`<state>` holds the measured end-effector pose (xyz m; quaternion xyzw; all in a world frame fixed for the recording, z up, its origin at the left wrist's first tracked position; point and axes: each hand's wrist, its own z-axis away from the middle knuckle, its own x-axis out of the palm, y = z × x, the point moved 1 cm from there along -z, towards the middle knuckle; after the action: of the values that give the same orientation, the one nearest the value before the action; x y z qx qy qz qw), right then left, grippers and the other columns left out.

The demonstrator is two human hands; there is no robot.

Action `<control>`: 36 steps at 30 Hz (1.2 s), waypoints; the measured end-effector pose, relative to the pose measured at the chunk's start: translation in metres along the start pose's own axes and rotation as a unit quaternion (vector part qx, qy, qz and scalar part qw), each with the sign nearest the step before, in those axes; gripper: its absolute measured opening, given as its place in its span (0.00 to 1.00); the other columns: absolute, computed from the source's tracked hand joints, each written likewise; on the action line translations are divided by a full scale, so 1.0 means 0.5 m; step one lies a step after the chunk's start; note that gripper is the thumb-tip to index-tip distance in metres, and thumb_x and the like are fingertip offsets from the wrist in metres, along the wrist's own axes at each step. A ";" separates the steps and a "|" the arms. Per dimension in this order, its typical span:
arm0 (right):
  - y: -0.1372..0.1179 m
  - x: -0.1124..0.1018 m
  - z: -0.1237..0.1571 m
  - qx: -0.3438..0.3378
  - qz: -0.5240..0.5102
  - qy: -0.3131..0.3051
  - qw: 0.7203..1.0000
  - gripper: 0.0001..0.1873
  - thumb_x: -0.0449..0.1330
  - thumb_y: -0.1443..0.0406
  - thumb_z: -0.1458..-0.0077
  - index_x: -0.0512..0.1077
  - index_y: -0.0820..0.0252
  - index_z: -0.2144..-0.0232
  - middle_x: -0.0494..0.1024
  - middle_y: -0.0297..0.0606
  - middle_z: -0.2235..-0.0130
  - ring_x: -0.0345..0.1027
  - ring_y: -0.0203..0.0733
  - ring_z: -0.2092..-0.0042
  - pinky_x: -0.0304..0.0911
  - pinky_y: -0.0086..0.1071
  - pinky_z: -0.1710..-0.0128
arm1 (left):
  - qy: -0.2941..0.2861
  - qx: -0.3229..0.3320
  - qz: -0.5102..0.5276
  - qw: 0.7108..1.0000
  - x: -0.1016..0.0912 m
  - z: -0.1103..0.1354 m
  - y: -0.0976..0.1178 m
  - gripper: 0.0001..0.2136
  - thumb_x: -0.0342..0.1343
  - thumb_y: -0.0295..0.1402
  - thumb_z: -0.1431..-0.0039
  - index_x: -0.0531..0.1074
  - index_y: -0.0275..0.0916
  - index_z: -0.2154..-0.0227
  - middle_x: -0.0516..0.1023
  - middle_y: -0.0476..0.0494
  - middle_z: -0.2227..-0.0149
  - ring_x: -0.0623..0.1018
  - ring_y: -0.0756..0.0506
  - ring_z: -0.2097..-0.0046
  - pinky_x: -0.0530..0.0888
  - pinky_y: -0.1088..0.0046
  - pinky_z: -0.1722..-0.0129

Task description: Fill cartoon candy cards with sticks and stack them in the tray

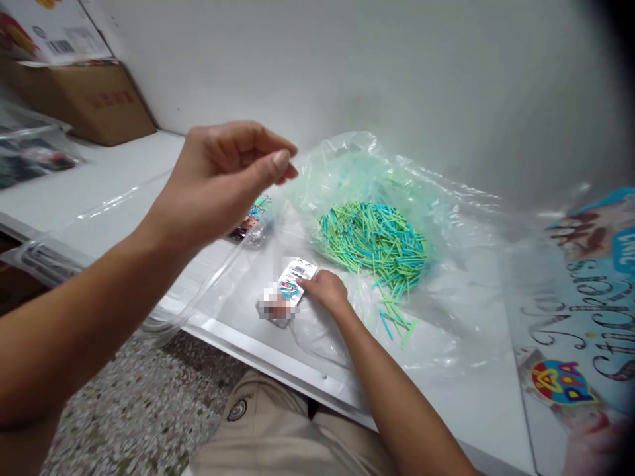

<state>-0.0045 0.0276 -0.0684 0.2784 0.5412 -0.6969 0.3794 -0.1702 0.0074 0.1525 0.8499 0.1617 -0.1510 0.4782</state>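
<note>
My left hand [238,158] is raised over the table, its fingers curled and the thumb tip brought close to them. Whether anything thin is pinched there I cannot make out. My right hand [325,289] grips the right edge of a small white printed packet [297,274] with a barcode near its top; the lower part is blurred out. Beside that hand, a large clear plastic bag [342,149] lies spread out, with a heap of thin green and blue sticks [374,241] on it. Several sticks trail toward the front. Partly behind my left wrist lies a colourful packet [255,215].
Cardboard boxes [94,99] and a clear bag of dark items [34,149] stand at the back left. More clear plastic [109,211] hangs over the front edge. At the right is a large printed bag [590,291]. A white wall rises behind the table [238,340].
</note>
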 end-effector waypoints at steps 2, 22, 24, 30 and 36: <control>0.009 0.006 -0.006 -0.006 -0.028 -0.004 1.000 0.17 0.59 0.52 0.50 0.72 0.60 0.76 0.77 0.42 0.72 0.70 0.45 0.69 0.55 0.31 0.72 | 0.004 -0.015 0.044 0.999 0.001 0.065 0.022 0.09 0.60 0.33 0.45 0.77 0.35 0.63 0.78 0.49 0.69 0.79 0.45 0.62 0.73 0.65 0.59; 0.041 -0.108 0.172 -0.294 -0.365 -0.162 0.869 0.12 0.57 0.56 0.43 0.69 0.58 0.70 0.69 0.31 0.71 0.63 0.34 0.70 0.60 0.29 0.69 | -0.162 -0.303 0.251 0.905 0.157 0.213 -0.166 0.13 0.65 0.40 0.55 0.79 0.34 0.71 0.80 0.41 0.69 0.78 0.45 0.66 0.72 0.70 0.64; 0.086 -0.131 0.191 -0.278 -0.261 -0.138 0.914 0.11 0.55 0.57 0.40 0.71 0.58 0.64 0.72 0.33 0.68 0.65 0.35 0.68 0.60 0.29 0.67 | -0.131 -0.337 0.256 0.897 0.170 0.231 -0.158 0.12 0.66 0.40 0.56 0.79 0.33 0.76 0.79 0.43 0.75 0.75 0.48 0.72 0.70 0.73 0.69; 0.280 -0.219 0.208 -0.152 0.231 -0.012 0.961 0.15 0.50 0.72 0.43 0.71 0.59 0.57 0.74 0.42 0.60 0.68 0.43 0.60 0.56 0.31 0.65 | -0.060 -0.401 0.333 0.851 0.212 0.274 -0.152 0.14 0.71 0.35 0.66 0.75 0.33 0.78 0.75 0.49 0.79 0.70 0.53 0.77 0.65 0.77 0.75; 0.309 -0.204 0.197 -0.183 0.373 -0.013 0.910 0.12 0.48 0.69 0.39 0.72 0.61 0.68 0.73 0.46 0.61 0.64 0.48 0.57 0.52 0.35 0.63 | -0.021 -0.385 0.291 0.876 0.240 0.266 -0.173 0.18 0.71 0.36 0.66 0.69 0.33 0.77 0.71 0.52 0.79 0.69 0.54 0.77 0.64 0.77 0.75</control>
<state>0.1829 -0.0638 -0.0451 0.3764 0.5115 -0.3969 0.6627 -0.1118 -0.0492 -0.0290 0.6043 -0.0577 0.0517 0.7930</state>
